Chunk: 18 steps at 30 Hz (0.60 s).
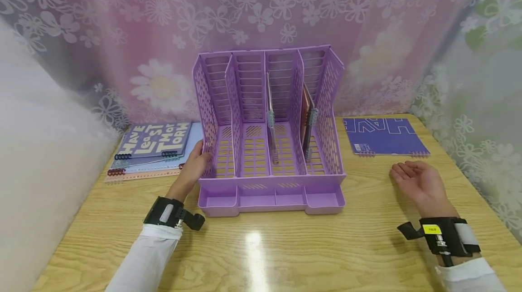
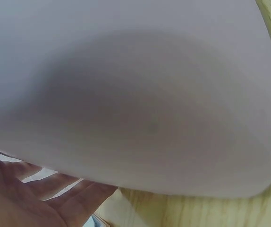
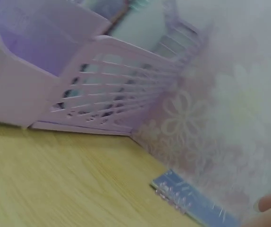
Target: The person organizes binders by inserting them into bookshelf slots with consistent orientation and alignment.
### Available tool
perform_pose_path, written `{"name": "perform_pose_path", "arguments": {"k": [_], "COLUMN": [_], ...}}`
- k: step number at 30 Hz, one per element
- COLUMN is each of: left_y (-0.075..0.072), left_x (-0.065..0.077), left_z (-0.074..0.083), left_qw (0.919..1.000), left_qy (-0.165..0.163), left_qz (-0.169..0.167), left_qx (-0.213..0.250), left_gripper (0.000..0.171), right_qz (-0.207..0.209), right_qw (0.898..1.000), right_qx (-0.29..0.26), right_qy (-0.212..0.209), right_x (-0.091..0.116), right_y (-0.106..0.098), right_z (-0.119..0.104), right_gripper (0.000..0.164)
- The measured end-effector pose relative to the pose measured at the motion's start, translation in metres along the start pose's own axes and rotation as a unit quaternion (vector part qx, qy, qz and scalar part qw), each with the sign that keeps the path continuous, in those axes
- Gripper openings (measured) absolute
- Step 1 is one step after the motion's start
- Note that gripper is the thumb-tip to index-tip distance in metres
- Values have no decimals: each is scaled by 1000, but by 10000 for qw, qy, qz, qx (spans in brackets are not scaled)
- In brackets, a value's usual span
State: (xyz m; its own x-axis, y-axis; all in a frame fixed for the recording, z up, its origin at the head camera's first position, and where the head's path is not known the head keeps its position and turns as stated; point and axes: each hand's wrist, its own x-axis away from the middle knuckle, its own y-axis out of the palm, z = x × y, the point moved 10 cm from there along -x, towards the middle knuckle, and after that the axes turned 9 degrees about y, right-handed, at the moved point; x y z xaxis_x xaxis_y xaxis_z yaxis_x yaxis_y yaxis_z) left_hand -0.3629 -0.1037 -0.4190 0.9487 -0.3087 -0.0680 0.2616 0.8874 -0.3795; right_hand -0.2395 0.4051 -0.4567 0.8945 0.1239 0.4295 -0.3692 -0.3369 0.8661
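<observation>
A purple desk file organizer [image 1: 271, 187] stands mid-table, its upright slots facing me. My left hand [image 1: 195, 166] grips its left side wall, thumb over the front edge and fingers on the outer side. In the left wrist view a pale, blurred surface fills most of the picture above the left hand [image 2: 41, 198]. Inside the organizer, a thin spiral notebook [image 1: 271, 124] stands in the third slot and darker spiral notebooks [image 1: 306, 124] in the fourth. My right hand [image 1: 422, 187] lies palm up at the right, fingers loosely bent, holding nothing.
Left of the organizer lies a stack of spiral notebooks, with a lettered blue-grey one [image 1: 155, 140] on top. A blue spiral notebook [image 1: 385, 135] lies flat at the right, beyond my right hand. A flowered curtain [image 1: 253, 6] hangs behind the wooden table [image 1: 310, 251].
</observation>
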Motion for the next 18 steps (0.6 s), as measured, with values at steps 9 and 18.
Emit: {"name": "perform_pose_path", "arguments": {"k": [9,18], "left_y": [-2,2], "left_x": [1,2], "left_z": [-1,-3], "left_qw": [10000,9999], "left_qy": [7,0], "left_qz": [38,79], "left_qx": [84,106], "left_gripper": [54,54], "right_qz": [-161,-72], "right_qw": [9949,9907], "right_qx": [-1000,-1359], "right_qy": [3,87], "right_x": [-25,-37], "right_y": [-4,-1], "right_z": [-17,-24], "right_gripper": [69,73]}}
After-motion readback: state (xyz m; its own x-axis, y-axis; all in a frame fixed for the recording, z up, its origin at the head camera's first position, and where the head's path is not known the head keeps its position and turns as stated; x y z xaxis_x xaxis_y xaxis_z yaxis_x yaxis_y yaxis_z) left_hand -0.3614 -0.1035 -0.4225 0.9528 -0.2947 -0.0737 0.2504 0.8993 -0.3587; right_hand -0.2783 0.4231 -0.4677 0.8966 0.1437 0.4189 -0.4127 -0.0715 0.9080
